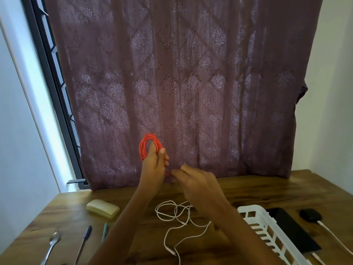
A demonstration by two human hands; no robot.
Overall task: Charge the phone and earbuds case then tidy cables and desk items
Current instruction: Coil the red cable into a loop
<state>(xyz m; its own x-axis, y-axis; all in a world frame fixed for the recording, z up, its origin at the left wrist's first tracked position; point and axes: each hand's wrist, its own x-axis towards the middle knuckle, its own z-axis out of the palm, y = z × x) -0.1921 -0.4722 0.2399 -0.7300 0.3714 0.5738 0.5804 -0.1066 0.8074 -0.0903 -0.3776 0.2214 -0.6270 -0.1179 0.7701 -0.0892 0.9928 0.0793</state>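
Observation:
My left hand point(155, 165) is raised above the desk and grips a coiled red cable point(148, 146) looped around its fingers. My right hand point(194, 180) is just to its right, blurred, with its fingertips at the red cable's loose end. A white cable point(175, 217) lies tangled on the wooden desk point(267, 188) below my arms. At the right, a black phone point(290, 230) lies with a white cable plugged into its near end. A black earbuds case point(310, 215) sits beside it with another white cable attached.
A white slatted basket point(267, 232) stands at the right, left of the phone. A cream-coloured case point(103, 208) lies at the left. Two pens point(85, 240) and a spoon point(52, 243) lie near the front left edge. A purple curtain hangs behind the desk.

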